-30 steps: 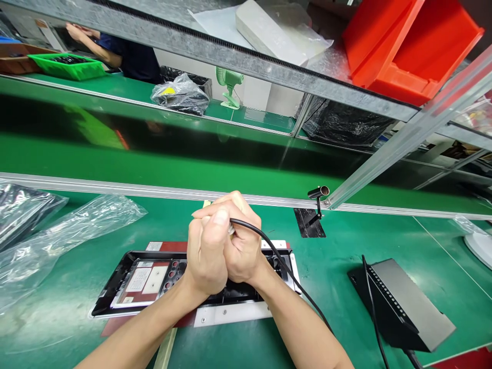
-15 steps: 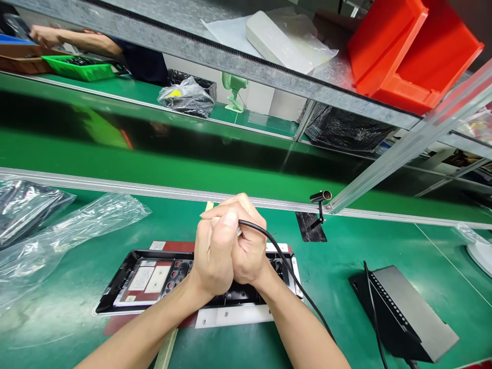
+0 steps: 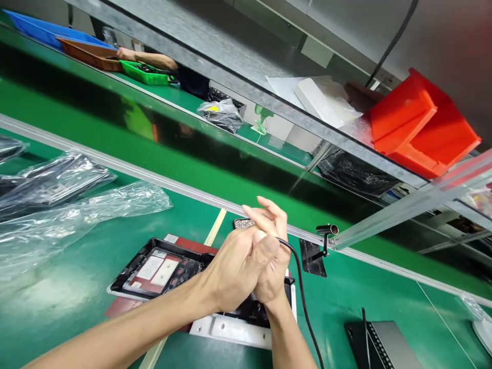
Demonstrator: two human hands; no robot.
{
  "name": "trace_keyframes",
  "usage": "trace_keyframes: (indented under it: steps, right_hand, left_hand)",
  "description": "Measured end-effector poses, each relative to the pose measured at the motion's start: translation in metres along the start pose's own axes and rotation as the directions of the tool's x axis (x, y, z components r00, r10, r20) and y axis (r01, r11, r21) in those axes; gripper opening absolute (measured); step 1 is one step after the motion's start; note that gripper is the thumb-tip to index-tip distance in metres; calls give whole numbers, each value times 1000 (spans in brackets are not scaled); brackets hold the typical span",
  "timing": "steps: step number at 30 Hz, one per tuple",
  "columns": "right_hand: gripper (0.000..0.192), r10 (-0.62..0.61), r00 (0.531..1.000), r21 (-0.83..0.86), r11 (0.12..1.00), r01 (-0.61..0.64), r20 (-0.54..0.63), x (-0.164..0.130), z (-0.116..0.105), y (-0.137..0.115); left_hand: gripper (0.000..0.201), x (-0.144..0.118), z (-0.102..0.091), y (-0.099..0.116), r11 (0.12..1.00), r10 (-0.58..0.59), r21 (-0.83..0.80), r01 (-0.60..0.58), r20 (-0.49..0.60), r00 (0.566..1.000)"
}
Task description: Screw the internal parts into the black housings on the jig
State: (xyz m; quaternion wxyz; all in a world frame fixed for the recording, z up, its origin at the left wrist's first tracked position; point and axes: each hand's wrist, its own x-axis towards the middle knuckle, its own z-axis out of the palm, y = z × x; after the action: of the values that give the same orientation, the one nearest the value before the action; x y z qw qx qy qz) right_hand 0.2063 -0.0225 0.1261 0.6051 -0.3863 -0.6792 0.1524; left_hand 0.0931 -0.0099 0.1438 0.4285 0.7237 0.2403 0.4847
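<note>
Clasping together above the black tray [image 3: 154, 266], left hand [image 3: 240, 266] wrapped over right hand [image 3: 273, 256], black cable [image 3: 303, 307] gripped between them

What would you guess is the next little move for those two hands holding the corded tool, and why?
Probably lower the corded tool toward the black panel: both the left hand and right hand clasp it in the air, above the panel, its tip not touching anything.

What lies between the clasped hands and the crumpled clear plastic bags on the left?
In the head view, only bare green bench separates the bags from the black tray under the hands.
</note>
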Motion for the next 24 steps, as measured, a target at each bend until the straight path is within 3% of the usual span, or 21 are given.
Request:
trace_keyframes:
  steps: [3,5,9,12,16,20,24]
  right_hand:
    - [39,3,1000,-83,997,-5,-16,0,-5,-3]
    - [38,-10,1000,-119,993,7,-26,1,-7,-5]
    - [35,10,1000,16,1000,-9,-23,2,-3,-10]
    - [33,99,995,236,967,-90,-22,0,3,-14]
    - [29,212,976,401,899,-176,-47,-1,11,-18]
    - [32,212,974,419,893,-161,-76,3,16,-20]
    - [34,218,973,426,889,-166,-77,5,17,-20]
  left_hand:
    - [88,-1,-14,-6,982,105,159,-105,11,994]
    - [83,-8,-27,-16,979,81,192,-74,-30,996]
    - [55,-36,-51,-43,941,-161,289,178,-83,983]
    - [49,-60,-61,-64,847,-314,457,271,18,949]
    - [44,-82,-63,-85,773,-372,599,208,162,914]
    - [34,-91,-58,-91,715,-289,694,79,191,938]
    - [29,-91,-55,-91,688,-248,725,29,198,949]
